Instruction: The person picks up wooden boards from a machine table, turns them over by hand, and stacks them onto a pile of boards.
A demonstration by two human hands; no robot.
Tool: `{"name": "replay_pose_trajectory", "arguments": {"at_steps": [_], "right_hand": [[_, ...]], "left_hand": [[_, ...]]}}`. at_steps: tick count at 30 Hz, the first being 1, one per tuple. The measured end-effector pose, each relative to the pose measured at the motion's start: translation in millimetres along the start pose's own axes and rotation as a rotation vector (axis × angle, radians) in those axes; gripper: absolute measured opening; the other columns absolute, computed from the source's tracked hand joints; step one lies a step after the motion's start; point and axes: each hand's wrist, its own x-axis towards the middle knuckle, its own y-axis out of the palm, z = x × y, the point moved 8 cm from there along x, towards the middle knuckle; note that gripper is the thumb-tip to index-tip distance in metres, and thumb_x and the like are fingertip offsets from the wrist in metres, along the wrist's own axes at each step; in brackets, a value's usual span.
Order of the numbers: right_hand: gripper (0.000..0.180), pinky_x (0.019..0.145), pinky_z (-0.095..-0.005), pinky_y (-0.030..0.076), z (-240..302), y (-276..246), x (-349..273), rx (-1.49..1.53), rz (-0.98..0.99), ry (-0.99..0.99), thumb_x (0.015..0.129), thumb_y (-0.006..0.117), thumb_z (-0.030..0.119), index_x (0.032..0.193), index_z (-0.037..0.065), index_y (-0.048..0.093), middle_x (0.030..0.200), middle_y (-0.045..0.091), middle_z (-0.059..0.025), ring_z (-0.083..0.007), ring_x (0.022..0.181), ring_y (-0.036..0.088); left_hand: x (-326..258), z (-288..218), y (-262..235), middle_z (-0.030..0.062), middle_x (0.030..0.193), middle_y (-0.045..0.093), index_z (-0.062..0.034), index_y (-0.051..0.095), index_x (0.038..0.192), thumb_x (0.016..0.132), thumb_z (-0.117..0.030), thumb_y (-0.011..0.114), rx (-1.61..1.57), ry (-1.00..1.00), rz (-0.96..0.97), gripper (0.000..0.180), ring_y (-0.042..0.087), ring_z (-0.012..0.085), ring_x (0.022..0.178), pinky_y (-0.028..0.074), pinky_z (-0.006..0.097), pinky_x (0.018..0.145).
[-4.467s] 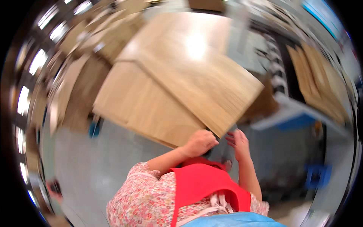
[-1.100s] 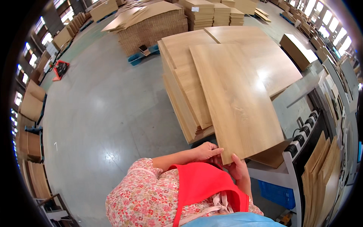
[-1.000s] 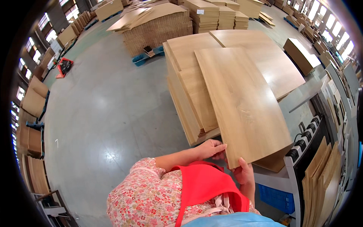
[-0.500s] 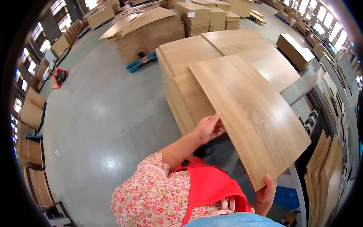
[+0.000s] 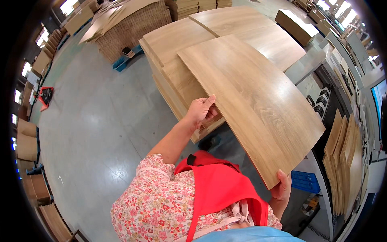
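A long wood-grain panel (image 5: 254,105) is held between my two hands, its far end over a stack of similar panels (image 5: 177,34). My left hand (image 5: 202,110) grips the panel's left long edge about midway, thumb on top and fingers curled beneath. At the near right corner, my right hand (image 5: 281,186) holds the panel's end, with the thumb above and the other fingers hidden underneath. The near half of the panel sticks out past the stack toward me. Whether its far end rests on the stack I cannot tell.
To the right is a machine with a black bed (image 5: 322,133). Several upright boards (image 5: 342,161) lean beside it, and a blue crate (image 5: 305,182) sits below. Further off are a stack of brown boards (image 5: 131,30) on a blue pallet and a red pallet jack (image 5: 46,97).
My view has swung to the right and down, so the stack appears further left and higher. Both hands keep their hold on the panel.
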Motion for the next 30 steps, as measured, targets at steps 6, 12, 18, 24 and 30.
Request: {"name": "replay_pose_trajectory", "arguments": {"at_steps": [6, 12, 18, 24, 30], "right_hand": [[0.066, 0.097, -0.0375, 0.042, 3, 2, -6, 0.053, -0.017, -0.018, 0.077, 0.063, 0.015, 0.134, -0.003, 0.035, 0.128, 0.050, -0.0157, -0.0270, 0.116, 0.052], [0.055, 0.093, -0.0356, 0.045, 12, 14, -5, 0.091, -0.030, -0.108, 0.083, 0.055, 0.011, 0.132, -0.005, 0.036, 0.124, 0.052, -0.0165, -0.0251, 0.111, 0.055], [0.056, 0.091, -0.0339, 0.046, 20, 18, -4, 0.028, -0.038, -0.145, 0.084, 0.055, 0.018, 0.132, -0.005, 0.037, 0.124, 0.053, -0.0159, -0.0242, 0.111, 0.056], [0.047, 0.086, -0.0334, 0.049, 24, 17, -9, 0.102, -0.137, -0.163, 0.086, 0.053, 0.011, 0.128, -0.005, 0.042, 0.119, 0.056, -0.0158, -0.0228, 0.104, 0.060], [0.049, 0.089, -0.0321, 0.047, 21, 11, -5, 0.090, -0.145, -0.144, 0.086, 0.055, 0.012, 0.130, -0.004, 0.041, 0.121, 0.055, -0.0142, -0.0206, 0.106, 0.058]], "left_hand": [[1, -1, 5, 0.0044, 0.068, 0.064, -0.0060, 0.064, 0.085, 0.094, -0.040, 0.053, -0.046, 0.059, 0.165, 0.037, 0.055, 0.0099, 0.053, 0.043, 0.021, 0.049], [9, -3, -7, 0.0046, 0.078, 0.066, -0.0058, 0.062, 0.093, 0.095, -0.036, 0.052, -0.086, -0.034, 0.156, 0.032, 0.059, 0.0125, 0.062, 0.047, 0.025, 0.057], [31, -18, -9, 0.0048, 0.083, 0.066, -0.0075, 0.061, 0.097, 0.095, -0.037, 0.051, -0.180, -0.057, 0.188, 0.031, 0.060, 0.0154, 0.069, 0.047, 0.028, 0.061], [65, -11, -25, 0.0047, 0.097, 0.063, -0.0092, 0.058, 0.105, 0.094, -0.039, 0.050, -0.315, -0.092, 0.096, 0.033, 0.058, 0.0166, 0.088, 0.048, 0.030, 0.073], [62, -28, 13, 0.0080, 0.125, 0.055, -0.0059, 0.046, 0.129, 0.095, -0.034, 0.048, -0.504, -0.042, 0.322, 0.044, 0.052, 0.0244, 0.115, 0.044, 0.041, 0.096]]}}
